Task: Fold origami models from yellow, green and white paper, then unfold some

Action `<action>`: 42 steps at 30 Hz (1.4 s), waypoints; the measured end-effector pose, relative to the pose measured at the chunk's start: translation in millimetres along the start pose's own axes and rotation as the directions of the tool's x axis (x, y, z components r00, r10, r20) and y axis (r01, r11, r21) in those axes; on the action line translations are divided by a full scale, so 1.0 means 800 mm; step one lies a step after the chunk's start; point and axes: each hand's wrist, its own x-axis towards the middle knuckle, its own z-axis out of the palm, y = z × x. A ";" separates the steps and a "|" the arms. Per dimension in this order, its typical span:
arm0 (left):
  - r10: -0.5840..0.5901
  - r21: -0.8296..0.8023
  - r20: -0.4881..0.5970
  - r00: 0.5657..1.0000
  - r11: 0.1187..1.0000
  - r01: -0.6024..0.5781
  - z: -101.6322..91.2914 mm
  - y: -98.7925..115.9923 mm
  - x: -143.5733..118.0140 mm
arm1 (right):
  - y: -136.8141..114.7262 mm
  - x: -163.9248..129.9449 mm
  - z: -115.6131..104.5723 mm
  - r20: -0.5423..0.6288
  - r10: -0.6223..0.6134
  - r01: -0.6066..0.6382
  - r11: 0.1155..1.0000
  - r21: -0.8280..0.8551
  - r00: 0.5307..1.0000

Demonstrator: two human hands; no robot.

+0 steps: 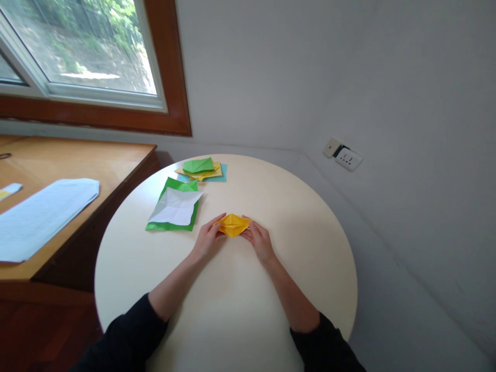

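A folded yellow paper boat (232,225) is held between my two hands over the middle of the round table. My left hand (209,236) pinches its left point between thumb and fingers. At the right point, my right hand (260,238) grips it the same way. The paper bulges in the middle and tapers towards both ends, with a crease running across it. My fingertips partly cover the two tips.
On the round white table (232,305), a creased white sheet (174,205) lies on green paper (155,226). Behind them sits a pile of folded papers with a green piece (198,165) on top. A wooden desk (116,160) with white sheets (50,217) stands left; walls border the back and right.
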 end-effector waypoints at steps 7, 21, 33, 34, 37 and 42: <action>0.159 0.350 -0.022 0.987 0.926 -0.142 -0.008 -0.007 0.003 | 0.009 0.001 -0.005 0.022 -0.133 0.133 0.938 -0.320 0.991; 0.137 0.343 -0.039 0.990 0.932 -0.116 -0.001 0.005 -0.007 | 0.003 0.004 -0.007 -0.068 -0.192 0.160 0.932 -0.325 0.979; 0.151 0.353 -0.056 0.987 0.928 -0.122 -0.001 0.002 -0.005 | -0.076 0.058 -0.108 -0.261 -0.314 0.179 0.882 -0.437 0.913; 0.149 0.353 -0.055 0.987 0.928 -0.121 -0.001 0.002 -0.004 | -0.085 0.067 -0.121 -0.297 -0.331 0.158 0.860 -0.485 0.896; 0.142 0.348 -0.053 0.988 0.930 -0.115 -0.001 0.003 -0.003 | -0.105 0.091 -0.156 -0.386 -0.371 0.049 0.772 -0.634 0.844; 0.149 0.350 -0.059 0.987 0.929 -0.119 -0.003 0.003 -0.003 | -0.114 0.112 -0.190 -0.496 -0.399 -0.114 0.681 -0.724 0.771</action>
